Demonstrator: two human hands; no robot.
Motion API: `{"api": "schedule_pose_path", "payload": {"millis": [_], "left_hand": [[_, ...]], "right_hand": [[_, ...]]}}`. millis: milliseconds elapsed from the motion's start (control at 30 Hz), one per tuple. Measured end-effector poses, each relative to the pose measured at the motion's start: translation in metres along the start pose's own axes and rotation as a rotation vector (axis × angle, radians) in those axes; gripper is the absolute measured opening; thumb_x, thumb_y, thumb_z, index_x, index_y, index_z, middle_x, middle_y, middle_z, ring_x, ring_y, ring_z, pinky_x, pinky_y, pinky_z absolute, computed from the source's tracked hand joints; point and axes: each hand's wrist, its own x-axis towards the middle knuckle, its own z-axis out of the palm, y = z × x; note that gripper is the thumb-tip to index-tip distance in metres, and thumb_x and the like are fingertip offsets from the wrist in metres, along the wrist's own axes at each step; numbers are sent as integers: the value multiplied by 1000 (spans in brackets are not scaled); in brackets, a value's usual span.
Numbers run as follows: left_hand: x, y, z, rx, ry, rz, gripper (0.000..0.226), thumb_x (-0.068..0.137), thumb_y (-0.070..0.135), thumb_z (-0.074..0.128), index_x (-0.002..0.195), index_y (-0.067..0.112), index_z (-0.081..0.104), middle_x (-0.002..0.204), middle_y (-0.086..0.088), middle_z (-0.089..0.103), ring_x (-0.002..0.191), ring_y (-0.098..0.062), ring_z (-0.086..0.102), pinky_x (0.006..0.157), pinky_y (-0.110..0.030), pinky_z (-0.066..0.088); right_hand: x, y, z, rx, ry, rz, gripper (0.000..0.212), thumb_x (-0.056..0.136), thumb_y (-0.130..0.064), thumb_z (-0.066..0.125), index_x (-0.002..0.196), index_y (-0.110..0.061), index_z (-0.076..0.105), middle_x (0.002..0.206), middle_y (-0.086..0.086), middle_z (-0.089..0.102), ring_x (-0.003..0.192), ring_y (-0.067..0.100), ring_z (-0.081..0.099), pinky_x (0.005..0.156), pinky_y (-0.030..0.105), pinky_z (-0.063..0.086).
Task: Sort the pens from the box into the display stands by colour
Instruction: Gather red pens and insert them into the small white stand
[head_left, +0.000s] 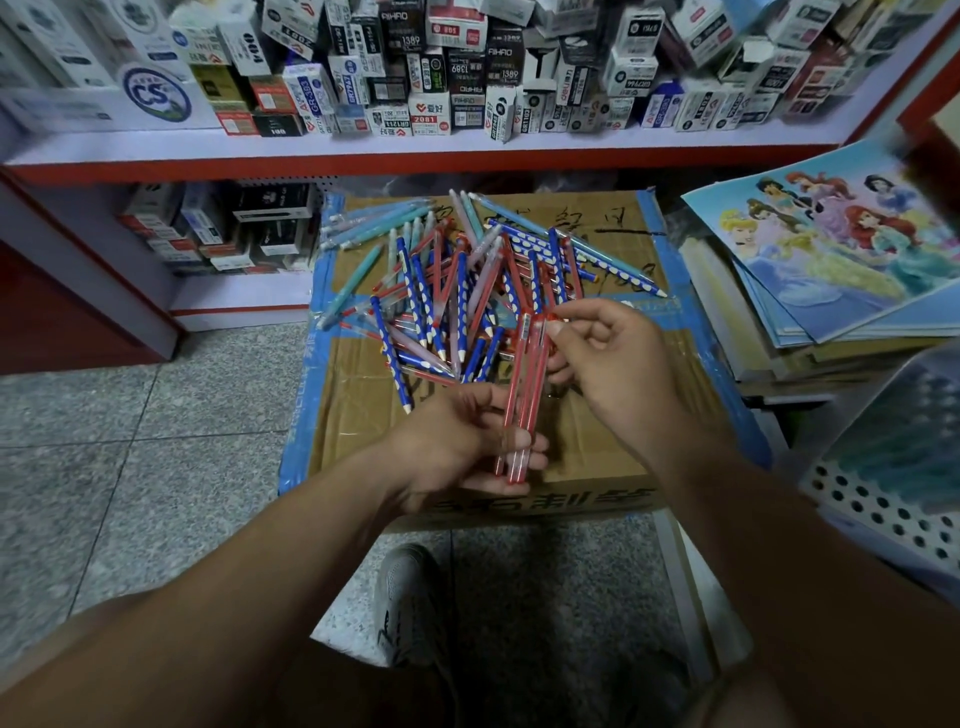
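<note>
"Cardboard is being used as the worktop, is it?"

"It is. The pens (457, 291) are being shown heaped on the closed box (353, 405), with teal ones (374, 221) lying at the heap's left edge and blue dotted and red ones crossing in the middle."

"What is being held?"

"A bundle of red pens (527, 384) is being gripped by the left hand (457, 447), its fingers curled round the bundle's near end, just in front of the heap. The bundle's long axis is being pointed away from the person, leaning slightly right."

"Is the right hand being used?"

"Yes. The far ends of the same bundle are being pinched by the right hand (618, 364), thumb and fingertips closed on them, at the near edge of the heap."

"Which hand is being favoured for the next pick?"

"Judging by position, the right. Loose red pens are lying just beyond and to the left of its fingers, mostly lengthwise toward the person, so a short reach forward is probably being called for while the bundle is being steadied by the left."

"Are the display stands being shown?"

"That cannot be told. A stack of posters (831, 249) is being seen to the right of the box, and a perforated white rack (893, 499) at the far right, its contents blurred."
</note>
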Motion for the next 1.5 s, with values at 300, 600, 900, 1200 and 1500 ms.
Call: {"api": "schedule_pose_path", "payload": {"millis": [300,600,900,1200,1500], "left_hand": [[9,6,-11,1,159,71,23,89,-6,63,112,-11,62,97,-18,70,80,-21,74,72,-44,62],[12,8,-13,-66,210,79,17,93,-4,58,110,-5,61,103,-24,71,88,-28,73,74,-45,62],[13,17,-4,-137,225,139,10,94,-2,59,95,6,65,90,-13,73,85,-25,72,73,-39,62],[15,21,10,-171,248,206,16,93,2,61,107,-2,67,83,-10,70,69,-16,64,59,-28,58],[14,17,11,-179,248,210,13,91,-3,60,92,6,68,83,-7,73,70,-19,64,64,-32,59]], "right_hand": [[15,33,-9,-675,87,38,19,83,-34,78,87,-20,65,79,-1,66,75,19,62,62,26,43],[18,33,-4,-759,133,136,17,89,-30,68,78,-18,66,75,-2,67,72,21,64,61,28,52],[0,-2,-12,-266,166,151,16,91,-28,71,77,-21,69,69,-4,69,51,-1,58,44,15,41],[-28,3,-1,-95,-195,127,12,87,-16,75,76,-18,73,60,-10,68,57,-5,59,58,14,46],[-20,12,-4,-252,-333,80,9,81,-26,81,77,-20,76,71,-6,72,65,5,65,65,31,54]]}}
